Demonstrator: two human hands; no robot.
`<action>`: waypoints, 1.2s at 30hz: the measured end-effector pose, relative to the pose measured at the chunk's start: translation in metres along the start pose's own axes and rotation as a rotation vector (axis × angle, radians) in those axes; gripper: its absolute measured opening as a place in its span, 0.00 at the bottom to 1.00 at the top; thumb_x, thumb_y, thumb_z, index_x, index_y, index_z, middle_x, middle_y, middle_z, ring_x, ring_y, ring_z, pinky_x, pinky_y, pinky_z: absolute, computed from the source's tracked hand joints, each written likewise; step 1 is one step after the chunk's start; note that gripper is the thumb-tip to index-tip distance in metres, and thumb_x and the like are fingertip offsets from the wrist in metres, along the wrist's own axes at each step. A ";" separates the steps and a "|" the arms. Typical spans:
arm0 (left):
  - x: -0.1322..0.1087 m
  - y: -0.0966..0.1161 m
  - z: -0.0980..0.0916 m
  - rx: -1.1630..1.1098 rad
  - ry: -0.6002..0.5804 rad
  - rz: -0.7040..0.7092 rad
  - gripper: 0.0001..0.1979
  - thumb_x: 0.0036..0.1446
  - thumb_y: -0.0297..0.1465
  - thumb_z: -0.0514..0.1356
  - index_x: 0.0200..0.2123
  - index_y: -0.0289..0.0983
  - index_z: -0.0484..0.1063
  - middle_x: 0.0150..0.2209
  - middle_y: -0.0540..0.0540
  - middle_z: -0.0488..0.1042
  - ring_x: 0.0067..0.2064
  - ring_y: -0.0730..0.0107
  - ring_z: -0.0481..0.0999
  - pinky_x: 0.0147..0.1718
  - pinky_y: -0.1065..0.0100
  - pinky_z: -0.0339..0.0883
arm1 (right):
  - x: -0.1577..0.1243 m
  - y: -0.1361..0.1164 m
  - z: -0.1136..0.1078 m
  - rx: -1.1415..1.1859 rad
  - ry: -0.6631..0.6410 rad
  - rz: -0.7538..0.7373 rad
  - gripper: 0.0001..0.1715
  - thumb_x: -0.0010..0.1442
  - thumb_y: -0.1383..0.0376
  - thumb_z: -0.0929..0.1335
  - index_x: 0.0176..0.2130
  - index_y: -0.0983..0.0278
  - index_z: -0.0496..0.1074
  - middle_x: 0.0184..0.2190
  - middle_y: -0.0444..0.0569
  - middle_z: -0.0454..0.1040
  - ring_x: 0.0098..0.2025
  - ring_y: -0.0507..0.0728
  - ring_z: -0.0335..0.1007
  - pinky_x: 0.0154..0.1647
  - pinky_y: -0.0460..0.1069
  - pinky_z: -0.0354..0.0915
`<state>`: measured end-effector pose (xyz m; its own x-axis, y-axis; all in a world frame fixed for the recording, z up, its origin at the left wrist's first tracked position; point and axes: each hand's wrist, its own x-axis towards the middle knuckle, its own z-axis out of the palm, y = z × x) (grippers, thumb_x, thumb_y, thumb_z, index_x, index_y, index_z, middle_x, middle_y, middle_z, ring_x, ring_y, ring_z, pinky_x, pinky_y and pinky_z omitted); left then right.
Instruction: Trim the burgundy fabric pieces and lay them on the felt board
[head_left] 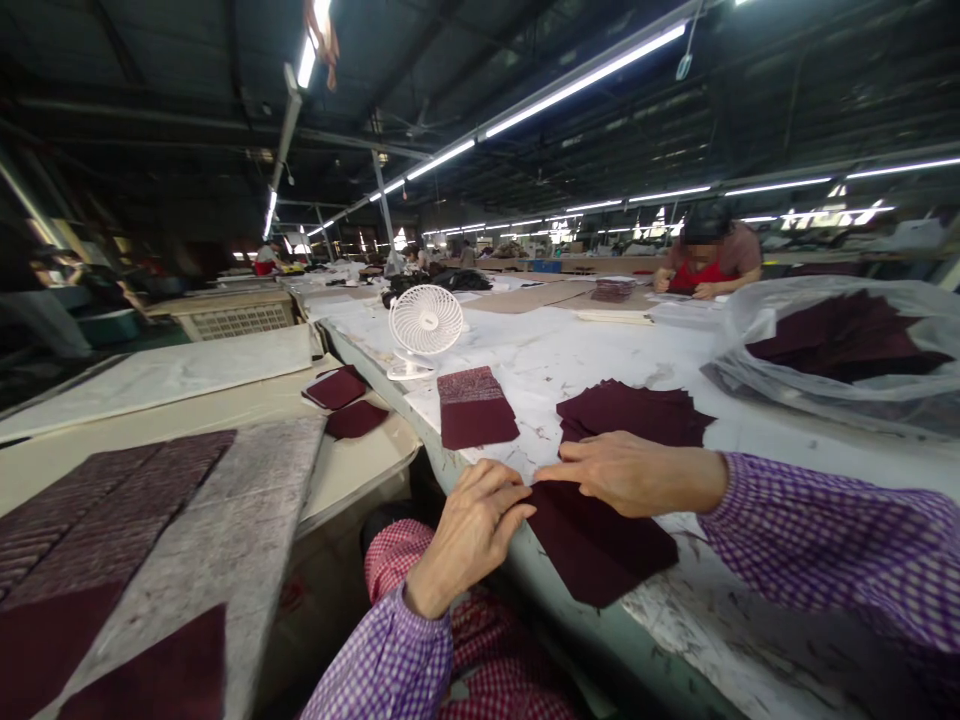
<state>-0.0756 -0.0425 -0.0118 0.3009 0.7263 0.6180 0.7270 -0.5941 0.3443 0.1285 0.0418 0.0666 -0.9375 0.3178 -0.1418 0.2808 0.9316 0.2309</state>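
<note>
A dark maroon fabric piece (592, 545) lies at the near edge of the white worktable (570, 360). My left hand (472, 525) has its fingers curled and pinching the piece's near left corner. My right hand (630, 470) lies on the piece's top edge, fingers together and stretched left, touching the left hand's fingertips. Just beyond my right hand is a fanned stack of maroon pieces (630, 412). Further left lies a folded piece with a patterned top (475, 406).
A small white fan (424, 325) stands on the table. A clear plastic bag of maroon pieces (840, 345) lies at the right. Another person (709, 260) works at the far end. At left, a lower table (187, 480) carries more maroon pieces (337, 388).
</note>
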 end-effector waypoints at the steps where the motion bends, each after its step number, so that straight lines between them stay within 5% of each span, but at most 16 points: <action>1: 0.000 0.001 -0.001 0.027 -0.018 0.011 0.12 0.62 0.33 0.52 0.43 0.37 0.74 0.39 0.44 0.73 0.42 0.64 0.67 0.44 0.61 0.64 | -0.004 0.003 0.002 0.010 -0.003 -0.011 0.28 0.57 0.73 0.63 0.57 0.60 0.64 0.40 0.52 0.68 0.37 0.55 0.64 0.36 0.49 0.59; 7: 0.001 -0.004 -0.002 0.061 -0.022 0.018 0.14 0.62 0.33 0.51 0.41 0.38 0.76 0.38 0.44 0.73 0.41 0.64 0.67 0.42 0.61 0.64 | -0.034 0.032 0.018 -0.035 0.102 0.102 0.29 0.53 0.75 0.62 0.52 0.54 0.70 0.46 0.54 0.67 0.46 0.62 0.60 0.43 0.55 0.57; 12: 0.001 -0.004 0.001 0.039 -0.015 0.010 0.13 0.62 0.33 0.52 0.41 0.37 0.76 0.38 0.43 0.73 0.41 0.63 0.68 0.41 0.61 0.64 | -0.026 0.042 0.012 -0.025 0.139 0.237 0.13 0.53 0.74 0.63 0.31 0.62 0.76 0.36 0.53 0.71 0.43 0.62 0.63 0.45 0.56 0.56; 17: 0.001 -0.007 -0.002 -0.066 -0.027 -0.027 0.12 0.61 0.32 0.53 0.37 0.38 0.76 0.37 0.45 0.74 0.41 0.65 0.69 0.42 0.63 0.64 | 0.003 0.023 0.014 0.371 0.171 0.144 0.14 0.59 0.65 0.63 0.45 0.64 0.71 0.39 0.50 0.70 0.39 0.56 0.66 0.42 0.50 0.61; 21: 0.005 -0.031 -0.001 -0.138 0.095 -0.173 0.10 0.60 0.32 0.54 0.34 0.37 0.74 0.35 0.46 0.75 0.39 0.67 0.72 0.41 0.65 0.66 | 0.012 0.017 0.018 0.469 0.107 0.159 0.09 0.54 0.65 0.66 0.38 0.64 0.71 0.32 0.47 0.70 0.36 0.56 0.65 0.40 0.50 0.60; 25: 0.019 -0.064 0.002 0.121 0.181 -0.230 0.07 0.55 0.29 0.59 0.39 0.36 0.72 0.40 0.45 0.74 0.44 0.62 0.69 0.46 0.61 0.64 | 0.005 0.037 0.011 0.543 0.184 0.175 0.08 0.56 0.62 0.64 0.33 0.65 0.70 0.32 0.48 0.73 0.36 0.56 0.66 0.38 0.50 0.60; 32: 0.052 -0.076 0.004 0.382 -0.083 -0.172 0.09 0.57 0.31 0.56 0.36 0.37 0.75 0.37 0.44 0.73 0.42 0.63 0.69 0.43 0.63 0.63 | -0.029 0.113 0.039 0.481 0.302 0.682 0.21 0.57 0.59 0.62 0.49 0.64 0.65 0.34 0.50 0.75 0.37 0.59 0.70 0.38 0.51 0.63; 36: 0.061 -0.077 0.007 0.194 0.022 -0.385 0.09 0.54 0.27 0.55 0.28 0.37 0.75 0.34 0.44 0.75 0.40 0.64 0.70 0.42 0.66 0.60 | -0.036 0.125 0.056 0.118 0.317 0.792 0.23 0.57 0.62 0.62 0.52 0.67 0.66 0.44 0.58 0.71 0.45 0.65 0.68 0.45 0.57 0.62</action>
<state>-0.1088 0.0496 -0.0056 -0.0267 0.8736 0.4859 0.8870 -0.2034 0.4145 0.2084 0.1568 0.0464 -0.4648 0.8336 0.2983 0.8792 0.4745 0.0440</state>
